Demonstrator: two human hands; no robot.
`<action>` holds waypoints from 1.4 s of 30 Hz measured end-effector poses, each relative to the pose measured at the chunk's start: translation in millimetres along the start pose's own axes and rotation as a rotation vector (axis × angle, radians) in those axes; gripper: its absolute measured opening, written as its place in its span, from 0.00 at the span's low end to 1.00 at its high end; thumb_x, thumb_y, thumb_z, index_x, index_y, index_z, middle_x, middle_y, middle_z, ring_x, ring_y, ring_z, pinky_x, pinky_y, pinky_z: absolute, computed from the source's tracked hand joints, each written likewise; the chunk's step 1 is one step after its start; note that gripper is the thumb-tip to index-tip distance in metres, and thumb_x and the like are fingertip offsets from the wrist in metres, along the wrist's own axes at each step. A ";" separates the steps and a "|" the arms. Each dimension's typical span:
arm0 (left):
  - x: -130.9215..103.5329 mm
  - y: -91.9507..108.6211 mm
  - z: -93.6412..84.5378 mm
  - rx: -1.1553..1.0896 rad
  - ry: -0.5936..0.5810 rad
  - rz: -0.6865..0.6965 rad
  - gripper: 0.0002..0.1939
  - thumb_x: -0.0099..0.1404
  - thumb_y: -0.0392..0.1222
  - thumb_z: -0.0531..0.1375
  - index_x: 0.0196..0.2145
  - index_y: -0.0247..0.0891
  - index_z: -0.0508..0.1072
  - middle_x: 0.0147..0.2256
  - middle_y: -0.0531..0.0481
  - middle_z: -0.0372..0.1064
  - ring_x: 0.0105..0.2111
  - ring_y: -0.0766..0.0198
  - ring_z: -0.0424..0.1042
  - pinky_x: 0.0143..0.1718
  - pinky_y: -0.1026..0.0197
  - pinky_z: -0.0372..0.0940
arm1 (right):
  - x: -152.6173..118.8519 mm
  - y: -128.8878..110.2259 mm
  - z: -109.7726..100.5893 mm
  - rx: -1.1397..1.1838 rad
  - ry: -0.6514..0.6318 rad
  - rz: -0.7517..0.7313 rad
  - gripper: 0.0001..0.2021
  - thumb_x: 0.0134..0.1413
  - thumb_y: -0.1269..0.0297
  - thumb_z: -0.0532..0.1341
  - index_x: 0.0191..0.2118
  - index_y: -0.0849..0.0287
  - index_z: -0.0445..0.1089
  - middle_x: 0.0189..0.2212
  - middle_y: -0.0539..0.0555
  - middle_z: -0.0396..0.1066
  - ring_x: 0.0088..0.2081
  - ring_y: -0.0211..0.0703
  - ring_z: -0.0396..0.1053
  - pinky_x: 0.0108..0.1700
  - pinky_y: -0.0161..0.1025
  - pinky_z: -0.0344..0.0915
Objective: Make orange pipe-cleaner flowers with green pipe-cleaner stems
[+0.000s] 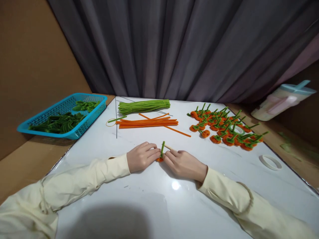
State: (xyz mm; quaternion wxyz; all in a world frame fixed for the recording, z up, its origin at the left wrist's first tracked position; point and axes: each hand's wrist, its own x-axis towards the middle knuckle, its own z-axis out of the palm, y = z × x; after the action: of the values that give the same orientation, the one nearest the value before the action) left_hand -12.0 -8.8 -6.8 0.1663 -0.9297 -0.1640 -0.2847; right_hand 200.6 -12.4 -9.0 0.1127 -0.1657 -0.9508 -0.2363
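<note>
Two-handed hold on a small orange-and-green piece (160,160), centre of the frame, over the white worktop (112,199).
In my judgement, steady work here calls for a light pinch from the left hand (144,156), so that the fuzzy base is not crushed, and small, controlled pressure from the right hand (185,163), leaving the green stem (162,148) straight. From my remote view, the left fingers are curled and nearly closed, tips pinching the piece's left side; the right fingers curl tighter around a pale stick (168,147), their foremost tips meeting its right side. The exact contact beneath them I cannot see.
</note>
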 end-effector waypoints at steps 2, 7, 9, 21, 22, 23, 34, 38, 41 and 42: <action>1.3 0.6 -1.8 0.076 -0.008 0.059 0.11 0.66 0.28 0.48 0.38 0.25 0.69 0.36 0.39 0.73 0.37 0.55 0.69 0.32 0.57 0.62 | 0.0 -0.3 0.2 -0.003 -0.007 -0.003 0.10 0.61 0.72 0.45 0.35 0.65 0.62 0.26 0.54 0.64 0.26 0.40 0.63 0.20 0.36 0.52; 2.5 2.4 -4.9 0.194 -0.001 0.178 0.11 0.64 0.27 0.48 0.37 0.23 0.70 0.35 0.35 0.73 0.36 0.54 0.71 0.32 0.56 0.64 | 0.1 -0.8 0.5 -0.007 -0.046 0.000 0.09 0.59 0.74 0.45 0.35 0.65 0.61 0.26 0.55 0.63 0.26 0.42 0.63 0.20 0.37 0.52; 3.0 3.7 -5.7 0.233 -0.011 0.212 0.13 0.65 0.27 0.46 0.37 0.24 0.70 0.35 0.35 0.73 0.37 0.55 0.71 0.33 0.56 0.65 | 0.6 -0.9 0.8 -0.011 -0.054 0.003 0.09 0.59 0.74 0.45 0.34 0.64 0.61 0.26 0.54 0.63 0.26 0.42 0.63 0.20 0.37 0.53; 4.3 7.4 -2.8 0.318 -0.059 0.275 0.13 0.64 0.26 0.46 0.37 0.21 0.70 0.35 0.30 0.72 0.34 0.55 0.71 0.31 0.55 0.65 | 4.7 -2.1 0.5 -0.017 -0.021 0.043 0.09 0.59 0.75 0.45 0.33 0.63 0.60 0.24 0.53 0.63 0.22 0.39 0.62 0.20 0.36 0.51; 4.5 7.3 -2.5 0.331 -0.053 0.274 0.13 0.63 0.26 0.47 0.36 0.21 0.70 0.34 0.31 0.73 0.33 0.55 0.71 0.31 0.55 0.65 | 4.6 -2.2 0.3 -0.020 -0.019 0.044 0.09 0.59 0.75 0.45 0.33 0.63 0.60 0.24 0.53 0.63 0.22 0.38 0.62 0.20 0.36 0.51; 4.6 7.0 -2.2 0.329 -0.045 0.264 0.12 0.63 0.26 0.47 0.35 0.22 0.71 0.34 0.32 0.73 0.33 0.55 0.71 0.31 0.56 0.64 | 4.3 -2.3 0.2 -0.023 -0.015 0.041 0.08 0.59 0.75 0.46 0.33 0.63 0.60 0.24 0.53 0.63 0.22 0.39 0.62 0.20 0.36 0.51; 0.7 4.0 -0.5 -0.165 -0.131 -0.269 0.11 0.64 0.41 0.51 0.37 0.33 0.70 0.39 0.41 0.72 0.45 0.55 0.67 0.38 0.55 0.59 | 2.6 0.3 -0.2 0.107 0.104 0.108 0.08 0.60 0.70 0.49 0.31 0.62 0.61 0.23 0.51 0.65 0.24 0.36 0.64 0.22 0.35 0.50; -3.6 1.1 2.5 -0.290 -0.125 -0.294 0.09 0.64 0.39 0.52 0.40 0.34 0.69 0.40 0.43 0.72 0.44 0.57 0.66 0.40 0.56 0.59 | 2.7 0.6 -2.0 0.248 0.151 0.236 0.07 0.59 0.67 0.50 0.33 0.62 0.62 0.24 0.51 0.67 0.25 0.36 0.64 0.25 0.34 0.53; -5.2 0.2 4.2 -0.337 -0.093 -0.314 0.10 0.64 0.40 0.53 0.42 0.33 0.67 0.37 0.43 0.71 0.43 0.57 0.67 0.41 0.57 0.59 | 1.5 1.3 -2.6 0.315 0.167 0.273 0.06 0.58 0.67 0.51 0.37 0.63 0.63 0.28 0.53 0.69 0.27 0.37 0.64 0.27 0.34 0.55; -5.5 0.2 4.6 -0.348 -0.086 -0.323 0.11 0.64 0.40 0.54 0.42 0.33 0.67 0.37 0.43 0.71 0.43 0.58 0.67 0.41 0.57 0.60 | 0.9 1.7 -2.7 0.332 0.168 0.271 0.06 0.58 0.68 0.51 0.38 0.63 0.63 0.29 0.53 0.69 0.28 0.37 0.64 0.28 0.34 0.56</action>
State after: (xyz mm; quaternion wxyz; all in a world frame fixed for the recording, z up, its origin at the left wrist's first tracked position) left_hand -14.1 -8.2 -13.7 -0.0513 -0.9174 -0.2661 -0.2915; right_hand 200.8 -12.0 -5.8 0.2479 -0.2507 -0.9330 -0.0722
